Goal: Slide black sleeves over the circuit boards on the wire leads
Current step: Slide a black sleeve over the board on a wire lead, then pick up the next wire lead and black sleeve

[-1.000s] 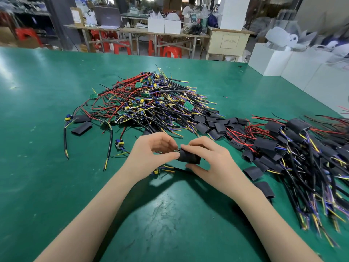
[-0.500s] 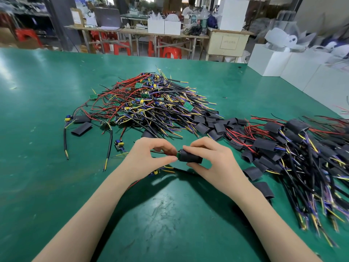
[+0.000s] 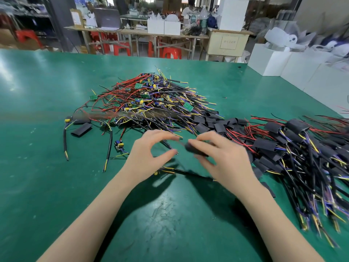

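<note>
My right hand (image 3: 222, 157) pinches a black sleeve (image 3: 194, 149), blurred by motion, just above the green table (image 3: 47, 186). Thin leads run out of the sleeve's left end toward my left hand (image 3: 149, 154). That hand's thumb and forefinger stand apart in a curve and grip nothing; the lead tips lie by the thumb tip. Behind the hands lies a heap of bare circuit boards on wire leads (image 3: 151, 99). At the right is a heap of sleeved leads (image 3: 302, 148). Loose black sleeves (image 3: 217, 123) lie between the heaps.
One loose sleeve (image 3: 82, 129) and a single small board with leads (image 3: 119, 145) lie left of my left hand. A black cable (image 3: 179, 171) lies under my hands. White boxes (image 3: 283, 59) line the table's far right edge; a person sits at benches behind.
My left hand has let go of the leads and opened its thumb and forefinger. My right hand has shifted right with the sleeve, and the hands have parted.
</note>
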`<state>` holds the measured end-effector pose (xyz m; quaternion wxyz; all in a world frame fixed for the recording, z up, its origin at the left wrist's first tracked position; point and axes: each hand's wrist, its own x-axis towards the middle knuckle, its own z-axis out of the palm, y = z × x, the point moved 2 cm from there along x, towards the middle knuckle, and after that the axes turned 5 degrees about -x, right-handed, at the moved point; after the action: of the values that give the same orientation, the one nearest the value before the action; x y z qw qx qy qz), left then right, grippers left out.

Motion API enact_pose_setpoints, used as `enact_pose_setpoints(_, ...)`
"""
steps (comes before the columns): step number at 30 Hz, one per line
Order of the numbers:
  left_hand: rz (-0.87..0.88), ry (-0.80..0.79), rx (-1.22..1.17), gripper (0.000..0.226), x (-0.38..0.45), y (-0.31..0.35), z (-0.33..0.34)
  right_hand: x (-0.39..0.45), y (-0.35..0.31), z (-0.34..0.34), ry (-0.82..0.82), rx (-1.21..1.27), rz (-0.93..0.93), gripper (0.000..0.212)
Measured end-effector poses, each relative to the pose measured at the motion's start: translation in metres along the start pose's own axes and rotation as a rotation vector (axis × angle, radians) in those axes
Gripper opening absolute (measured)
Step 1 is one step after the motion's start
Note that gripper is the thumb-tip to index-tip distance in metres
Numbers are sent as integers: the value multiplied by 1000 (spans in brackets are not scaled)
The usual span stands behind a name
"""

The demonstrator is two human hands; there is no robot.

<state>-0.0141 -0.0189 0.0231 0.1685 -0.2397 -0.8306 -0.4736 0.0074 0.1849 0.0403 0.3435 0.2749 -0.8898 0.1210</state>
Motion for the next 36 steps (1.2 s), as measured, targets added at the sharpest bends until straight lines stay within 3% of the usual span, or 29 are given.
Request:
enact_pose_setpoints(3, -36, 177, 78, 28, 3, -8, -11, -2, 27, -26, 259, -169, 128, 28)
enact_pose_setpoints(6, -168, 296, 199, 31, 5, -27, -25, -15, 68, -54, 464, -359, 421, 29)
enact_pose_setpoints(9, -275, 155, 344, 46, 7, -47, -25, -30, 100, -60, 273, -494, 765, 41)
enact_pose_setpoints(11, -313, 29, 453, 53, 8, -55, -19, -37, 104, -56, 192, -503, 844, 49)
enact_pose_setpoints(13, -308, -49, 532, 49, 8, -58, -14, -33, 97, -50, 218, -496, 754, 47)
enact_pose_setpoints(16, -222, -25, 499, 31, 9, -57, -13, -17, 78, -31, 221, -359, 510, 39)
enact_pose_setpoints(18, -174, 13, 462, 18, 9, -55, -14, -6, 62, -10, 57, -193, 398, 40)
enact_pose_setpoints(20, -145, 22, 441, 8, 10, -53, -14, -2, 49, 14, -229, -104, 322, 50)
enact_pose_setpoints(22, -149, 30, 433, 5, 11, -53, -13, -8, 46, 34, -468, -110, 303, 51)
enact_pose_setpoints(24, -180, 83, 408, 3, 12, -54, -16, -13, 50, 41, -590, -83, 331, 46)
enact_pose_setpoints(28, -250, 220, 342, 16, 13, -59, -27, -12, 54, 31, -467, 38, 374, 24)
enact_pose_setpoints(33, -210, 157, 404, 33, 33, -62, -31, -12, 53, 24, -362, -4, 474, 40)
enact_pose_setpoints(36, -144, 69, 511, 41, 53, -62, -32, -14, 55, 20, -362, -111, 542, 39)
